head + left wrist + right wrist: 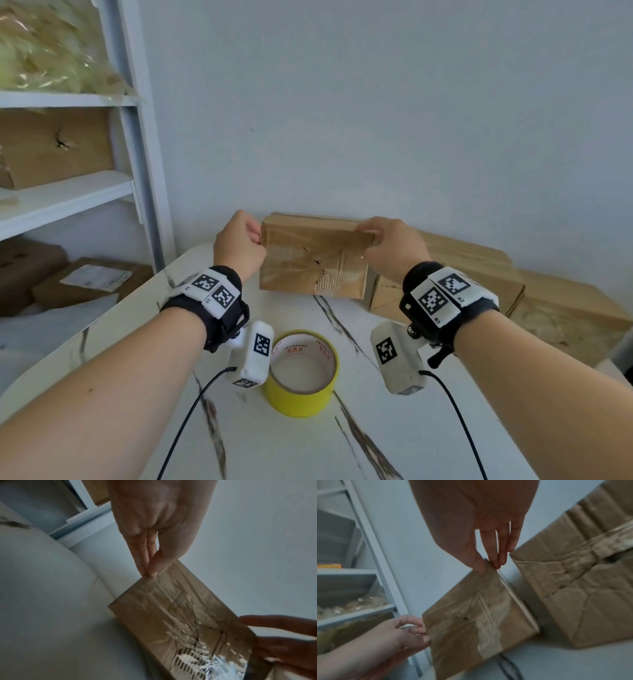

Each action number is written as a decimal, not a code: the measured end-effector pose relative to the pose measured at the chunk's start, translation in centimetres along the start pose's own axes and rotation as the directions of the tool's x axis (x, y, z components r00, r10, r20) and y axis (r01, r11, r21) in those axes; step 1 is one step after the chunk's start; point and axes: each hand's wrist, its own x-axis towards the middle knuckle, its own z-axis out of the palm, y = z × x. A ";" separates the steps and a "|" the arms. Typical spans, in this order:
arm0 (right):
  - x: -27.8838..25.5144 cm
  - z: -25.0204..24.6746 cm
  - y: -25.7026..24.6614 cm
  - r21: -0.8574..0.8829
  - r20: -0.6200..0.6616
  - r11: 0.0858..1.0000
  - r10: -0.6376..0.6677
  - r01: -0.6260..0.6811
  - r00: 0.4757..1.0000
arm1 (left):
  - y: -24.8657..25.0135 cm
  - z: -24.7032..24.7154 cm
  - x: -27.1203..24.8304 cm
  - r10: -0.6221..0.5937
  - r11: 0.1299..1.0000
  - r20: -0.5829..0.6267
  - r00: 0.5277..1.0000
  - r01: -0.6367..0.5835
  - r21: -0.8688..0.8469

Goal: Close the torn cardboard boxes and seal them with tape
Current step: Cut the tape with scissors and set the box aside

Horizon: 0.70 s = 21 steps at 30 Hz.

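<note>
A small brown cardboard box (pixel 313 260) stands tilted on the marble table (pixel 301 445) near the back wall. Its facing side is covered in clear tape and shows a dark tear (pixel 317 262) and a patch of bare corrugation. My left hand (pixel 257 236) pinches the box's upper left corner (pixel 149 576) between thumb and fingers. My right hand (pixel 364 228) pinches the upper right corner (pixel 489 566) the same way. A yellow tape roll (pixel 301 373) lies flat on the table in front of the box, between my wrists.
Larger crumpled cardboard boxes (pixel 479 274) line the wall to the right, one close beside the held box (pixel 573 588). A white shelf unit (pixel 68 192) with a torn box (pixel 54 147) and bagged goods stands left. More boxes (pixel 85 284) lie below it.
</note>
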 end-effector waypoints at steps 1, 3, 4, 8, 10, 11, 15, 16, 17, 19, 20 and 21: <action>0.1 0.1 0.3 -0.037 0.006 0.999 -0.004 0.004 1.000 | -0.2 0.3 0.1 0.012 1.000 0.019 1.000 -0.012 0.023; 0.3 0.1 0.8 -0.082 -0.023 0.997 -0.004 0.002 1.000 | -0.4 0.6 0.4 0.037 0.998 0.060 0.998 -0.040 0.058; 0.4 0.1 1.1 -0.078 -0.049 0.997 0.004 -0.008 0.999 | -0.5 0.8 0.6 0.048 0.996 0.084 0.995 -0.054 0.070; 0.3 -0.5 1.9 -0.097 -0.037 0.994 0.049 -0.052 0.998 | -0.2 1.5 1.0 0.063 0.987 0.170 0.983 -0.087 0.138; 0.1 -0.6 2.2 -0.102 0.010 0.993 0.052 -0.051 0.999 | 0.2 1.9 0.8 0.031 0.986 0.233 0.972 -0.068 0.154; -0.1 -0.8 2.4 -0.081 0.008 0.996 0.046 -0.045 0.999 | 0.3 2.0 0.7 0.018 0.985 0.261 0.965 -0.062 0.161; -1.2 -2.4 3.3 0.104 -0.111 0.992 0.078 -0.066 0.991 | 1.4 1.8 0.0 -0.020 0.979 0.302 0.953 -0.042 0.197; -1.6 -3.1 3.5 0.137 -0.156 0.988 0.095 -0.074 0.983 | 2.0 1.4 -0.4 -0.022 0.980 0.292 0.956 -0.037 0.194; -2.1 -3.9 3.8 0.159 -0.198 0.984 0.115 -0.084 0.973 | 2.7 1.2 -0.6 -0.006 0.981 0.274 0.962 -0.047 0.186; -3.0 -5.7 4.8 0.169 -0.257 0.976 0.179 -0.139 0.950 | 3.9 0.5 -1.5 0.034 0.979 0.251 0.967 -0.083 0.188; -3.3 -6.6 5.5 0.161 -0.269 0.970 0.222 -0.183 0.937 | 4.7 0.1 -2.0 0.047 0.977 0.249 0.967 -0.097 0.190; -3.7 -7.5 6.3 0.163 -0.242 0.957 0.273 -0.239 0.931 | 5.4 -0.3 -2.6 0.063 0.972 0.249 0.966 -0.116 0.206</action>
